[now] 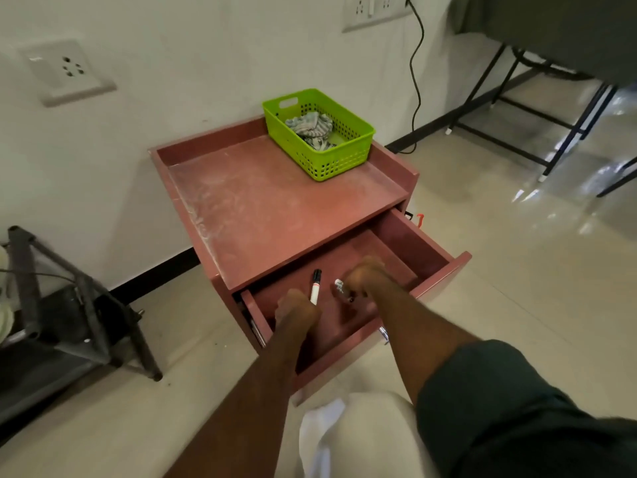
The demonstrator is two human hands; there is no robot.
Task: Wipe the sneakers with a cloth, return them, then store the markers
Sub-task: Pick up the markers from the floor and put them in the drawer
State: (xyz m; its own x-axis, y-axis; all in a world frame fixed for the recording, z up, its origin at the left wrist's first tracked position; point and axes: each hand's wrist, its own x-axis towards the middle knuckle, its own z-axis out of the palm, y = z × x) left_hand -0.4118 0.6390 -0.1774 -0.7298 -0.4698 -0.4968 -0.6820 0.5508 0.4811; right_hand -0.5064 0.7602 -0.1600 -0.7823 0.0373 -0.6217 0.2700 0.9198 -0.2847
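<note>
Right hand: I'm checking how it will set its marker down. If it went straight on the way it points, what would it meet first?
The right hand points forward and down into the open drawer, so it would probably meet the drawer's bare floor first; depth is unclear.

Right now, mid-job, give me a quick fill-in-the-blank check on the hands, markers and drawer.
1. The drawer of the cabinet is ____.
2. Each hand, left hand and right hand, holds one ____.
3. The cloth lies in the ____ basket.
4. The left hand's marker has a ____ cap.

Missing words: open; marker; green; black.
</note>
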